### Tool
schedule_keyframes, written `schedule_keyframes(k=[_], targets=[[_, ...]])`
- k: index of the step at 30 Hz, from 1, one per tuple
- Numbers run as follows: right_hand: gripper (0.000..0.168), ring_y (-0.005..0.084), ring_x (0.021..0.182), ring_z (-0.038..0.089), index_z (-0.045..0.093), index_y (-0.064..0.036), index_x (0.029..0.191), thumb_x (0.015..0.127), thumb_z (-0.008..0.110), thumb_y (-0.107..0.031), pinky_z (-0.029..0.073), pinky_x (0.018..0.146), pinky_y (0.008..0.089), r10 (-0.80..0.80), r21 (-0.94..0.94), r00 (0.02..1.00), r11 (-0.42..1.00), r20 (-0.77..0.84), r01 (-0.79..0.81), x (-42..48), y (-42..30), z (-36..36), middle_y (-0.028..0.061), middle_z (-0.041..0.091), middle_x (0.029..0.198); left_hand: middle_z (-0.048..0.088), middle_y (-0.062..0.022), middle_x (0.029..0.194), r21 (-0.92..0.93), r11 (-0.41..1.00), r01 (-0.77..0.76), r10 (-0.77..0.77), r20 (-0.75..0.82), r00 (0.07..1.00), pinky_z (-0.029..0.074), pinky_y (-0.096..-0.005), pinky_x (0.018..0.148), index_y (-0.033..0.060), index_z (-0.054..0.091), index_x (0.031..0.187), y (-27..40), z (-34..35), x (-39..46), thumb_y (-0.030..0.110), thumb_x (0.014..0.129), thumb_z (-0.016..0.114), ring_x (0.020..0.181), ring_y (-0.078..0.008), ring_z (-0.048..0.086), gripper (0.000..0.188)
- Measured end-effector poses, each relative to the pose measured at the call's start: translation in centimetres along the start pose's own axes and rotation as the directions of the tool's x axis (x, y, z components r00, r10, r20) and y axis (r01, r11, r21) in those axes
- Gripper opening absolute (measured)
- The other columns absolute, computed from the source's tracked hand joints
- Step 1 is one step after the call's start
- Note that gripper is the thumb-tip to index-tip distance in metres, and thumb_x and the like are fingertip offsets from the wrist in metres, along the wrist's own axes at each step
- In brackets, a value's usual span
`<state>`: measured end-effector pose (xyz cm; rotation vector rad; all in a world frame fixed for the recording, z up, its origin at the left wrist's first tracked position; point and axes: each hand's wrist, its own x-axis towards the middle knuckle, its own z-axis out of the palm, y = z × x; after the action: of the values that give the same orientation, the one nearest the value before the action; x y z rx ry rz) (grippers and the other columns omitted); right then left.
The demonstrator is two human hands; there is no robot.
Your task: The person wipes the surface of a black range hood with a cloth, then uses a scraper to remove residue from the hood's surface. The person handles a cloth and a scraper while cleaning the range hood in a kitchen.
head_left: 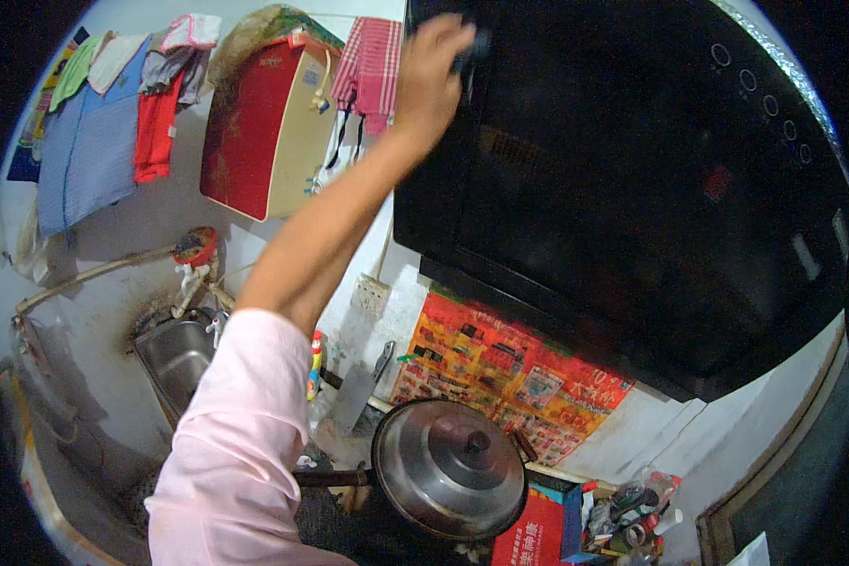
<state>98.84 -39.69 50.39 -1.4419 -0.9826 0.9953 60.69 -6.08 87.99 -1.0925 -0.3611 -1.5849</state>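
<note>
One bare arm in a rolled-up pale pink sleeve reaches up to a black range hood (608, 198). It looks like my left hand (435, 78), somewhat blurred, with its fingers curled around a small dark object (475, 46) at the hood's left side; what the object is cannot be made out. My right hand is out of view. Below the hood, a wok with a domed metal lid (453, 463) stands on the dark stove. Ring-shaped marks (748, 80) run along the hood's upper right part.
A red and cream water heater (247, 127) and a checked pink cloth (375, 64) hang left of the hood. Lower down are a steel sink (180, 357), a cleaver (357, 385) against the wall, a red box (534, 527) and assorted jars (637, 534).
</note>
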Motion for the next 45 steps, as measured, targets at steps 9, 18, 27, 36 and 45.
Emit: schedule_keyframes(k=[9,18,27,36,45], targets=[[0.037,0.0170,0.082,0.060,0.058,0.002,0.109,0.092,0.057,-0.031,0.048,0.077,0.0303,0.039,0.184,0.998,0.982,0.051,-0.048,1.4,1.4,1.7,0.0090,0.065,0.088,0.064,-0.0127,0.109,-0.082,0.996,-0.028,0.055,0.355,0.933,0.041,-0.0464,0.093,0.0088,0.064,0.105,4.1,-1.9,-17.4,-0.006,0.073,0.056,0.106,-0.0287,0.059,0.036],[0.040,0.0169,0.083,0.059,0.060,-0.001,0.108,0.091,0.057,-0.037,0.047,0.078,0.0300,-0.011,0.069,0.996,0.998,0.092,0.005,1.9,0.5,1.3,0.0071,0.065,0.089,0.061,-0.0116,0.108,-0.081,0.995,0.051,-0.041,0.120,0.992,0.042,-0.0422,0.084,0.0096,0.064,0.101,1.3,-0.8,-10.8,-0.011,0.065,0.056,0.105,-0.0322,0.055,0.042],[0.039,0.0165,0.082,0.059,0.059,0.000,0.109,0.090,0.059,-0.035,0.047,0.078,0.0297,0.126,0.190,0.989,0.972,0.080,-0.139,2.4,1.8,1.9,0.0070,0.064,0.089,0.062,-0.0116,0.108,-0.125,0.992,0.010,0.053,0.486,0.872,0.044,-0.0412,0.085,0.0083,0.062,0.103,2.8,-3.9,-23.0,-0.006,0.072,0.057,0.100,-0.0306,0.058,0.034],[0.040,0.0171,0.083,0.060,0.059,0.000,0.109,0.089,0.061,-0.035,0.047,0.080,0.0304,0.041,0.081,0.998,0.996,0.039,-0.044,2.3,0.8,0.4,0.0089,0.065,0.090,0.056,-0.0098,0.104,0.005,0.974,0.228,-0.228,0.071,0.971,0.038,-0.0403,0.090,0.0084,0.060,0.101,-0.2,-2.5,-12.7,-0.011,0.064,0.058,0.101,-0.0304,0.050,0.042],[0.042,0.0177,0.083,0.060,0.059,0.001,0.109,0.089,0.061,-0.036,0.048,0.079,0.0308,0.061,0.115,0.998,0.991,0.022,-0.064,2.2,1.9,0.0,0.0094,0.065,0.090,0.050,-0.0121,0.103,0.088,0.819,0.567,-0.570,0.232,0.788,0.037,-0.0404,0.090,0.0070,0.055,0.100,7.4,-2.9,-26.6,-0.015,0.063,0.061,0.106,-0.0326,0.047,0.043]])
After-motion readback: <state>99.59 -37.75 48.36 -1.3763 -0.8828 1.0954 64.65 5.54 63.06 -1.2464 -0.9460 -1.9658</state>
